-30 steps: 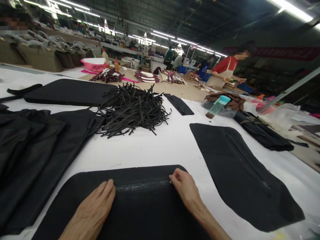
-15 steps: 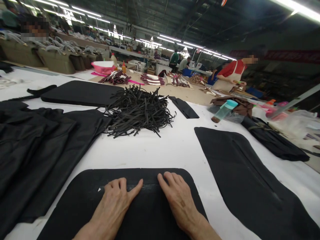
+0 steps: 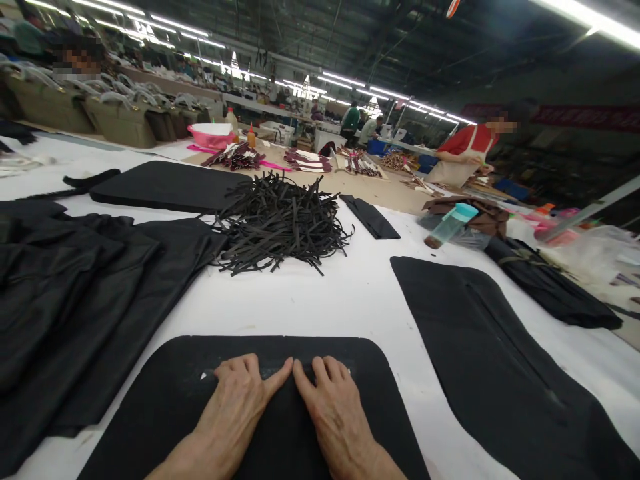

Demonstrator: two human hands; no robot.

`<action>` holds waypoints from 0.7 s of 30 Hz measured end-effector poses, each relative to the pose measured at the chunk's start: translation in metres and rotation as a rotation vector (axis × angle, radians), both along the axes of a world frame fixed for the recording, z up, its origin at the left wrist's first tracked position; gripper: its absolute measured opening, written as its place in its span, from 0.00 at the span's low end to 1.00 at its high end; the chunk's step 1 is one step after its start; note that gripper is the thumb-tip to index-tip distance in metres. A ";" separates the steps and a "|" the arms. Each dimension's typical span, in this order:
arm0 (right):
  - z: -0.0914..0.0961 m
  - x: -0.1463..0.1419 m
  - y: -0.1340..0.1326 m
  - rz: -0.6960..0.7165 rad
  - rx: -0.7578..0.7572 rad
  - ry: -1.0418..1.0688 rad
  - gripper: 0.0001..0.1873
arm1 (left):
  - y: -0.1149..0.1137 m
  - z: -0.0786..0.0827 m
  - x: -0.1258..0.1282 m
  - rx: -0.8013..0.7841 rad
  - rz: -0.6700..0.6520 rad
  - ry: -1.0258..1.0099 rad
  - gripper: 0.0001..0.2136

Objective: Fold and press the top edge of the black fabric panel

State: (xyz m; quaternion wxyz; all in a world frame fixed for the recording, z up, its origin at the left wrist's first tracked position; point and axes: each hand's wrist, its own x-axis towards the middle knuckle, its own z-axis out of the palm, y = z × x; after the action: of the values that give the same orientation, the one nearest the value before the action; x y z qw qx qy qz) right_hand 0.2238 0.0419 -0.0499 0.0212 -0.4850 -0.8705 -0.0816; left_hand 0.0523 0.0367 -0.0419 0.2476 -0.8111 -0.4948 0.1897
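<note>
A black rounded panel (image 3: 165, 400) lies on the white table in front of me, with a pale glue line (image 3: 280, 371) running across it near its far edge. My left hand (image 3: 240, 397) and my right hand (image 3: 330, 403) both lie flat on the panel, fingers stretched out, thumbs almost touching on the glue line. Neither hand holds anything.
A heap of black strips (image 3: 280, 223) sits beyond the panel. Black cloth (image 3: 75, 287) is piled at the left, another black panel (image 3: 490, 353) lies at the right, a third (image 3: 165, 187) at the back left. A teal-capped bottle (image 3: 447, 227) lies on its side. A person in red (image 3: 465, 153) works at a far table.
My hands have slid toward each other along the glue line, from the panel's two ends to its middle. My right hand went from a pinch to flat.
</note>
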 end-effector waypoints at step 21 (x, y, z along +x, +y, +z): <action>-0.017 0.070 0.001 0.115 0.141 0.098 0.28 | -0.016 0.014 -0.087 -0.385 0.349 -0.618 0.24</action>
State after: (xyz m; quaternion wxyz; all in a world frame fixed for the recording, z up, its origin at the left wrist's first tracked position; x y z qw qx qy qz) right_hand 0.2938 0.0426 -0.0666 0.1023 -0.4348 -0.8870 -0.1173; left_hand -0.0347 0.0210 -0.0281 -0.1052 -0.7651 -0.6319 0.0652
